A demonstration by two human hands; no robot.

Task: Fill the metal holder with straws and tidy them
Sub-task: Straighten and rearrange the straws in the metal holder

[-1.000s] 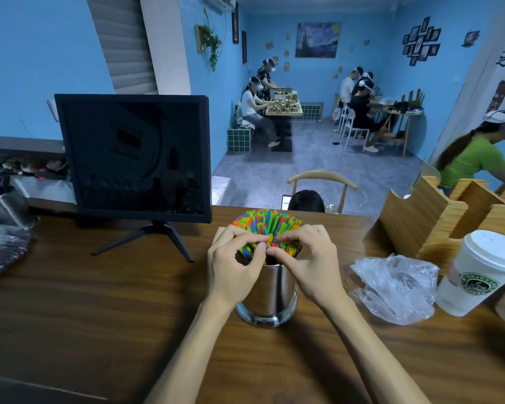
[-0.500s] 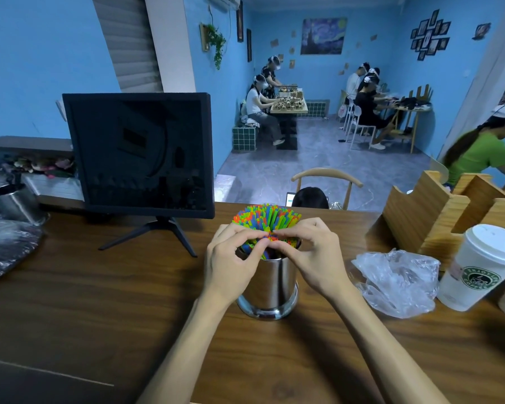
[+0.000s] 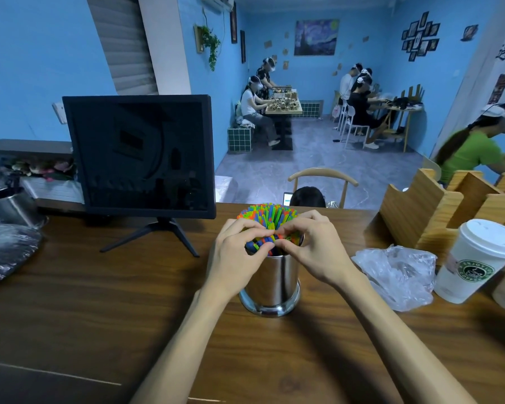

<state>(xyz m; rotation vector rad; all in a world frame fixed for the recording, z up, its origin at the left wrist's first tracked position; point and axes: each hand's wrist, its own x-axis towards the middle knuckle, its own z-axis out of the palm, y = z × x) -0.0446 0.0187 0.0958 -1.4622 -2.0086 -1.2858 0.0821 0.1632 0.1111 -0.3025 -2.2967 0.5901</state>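
Where things sit: straws (image 3: pixel 267 214) bunched upright in the metal holder (image 3: pixel 271 282), which stands on the wooden table (image 3: pixel 99 301) btwn monitor (image 3: pixel 140 154) and plastic bag (image 3: pixel 397 275).
Left hand (image 3: pixel 233 255): fingers curled round the left side of the bundle just above the rim, thumb tip on the straws at front.
Right hand (image 3: pixel 315 252): same on the right side, fingers curled round the bundle, thumb meeting the left thumb near the middle.
Straws, feel: prob. very light, thin plastic, smooth and a bit slippery; bend or kink if squeezed hard. Tops fan out wider than the holder mouth, so they look loosely packed.
Holder, feel: steel, stiff, shiny so likely slick; wide base, looks steady enough w/o a hand on it, but a sideways shove on the bundle could tip it.
Where to take hold: bundle low, close to the rim, both hands cupping all round w/ light pressure. Not by the tips, they'd splay.
Nearby: paper cup (image 3: pixel 475 260) w/ lid and wooden rack (image 3: pixel 438 211) to the right, well apart from the holder.
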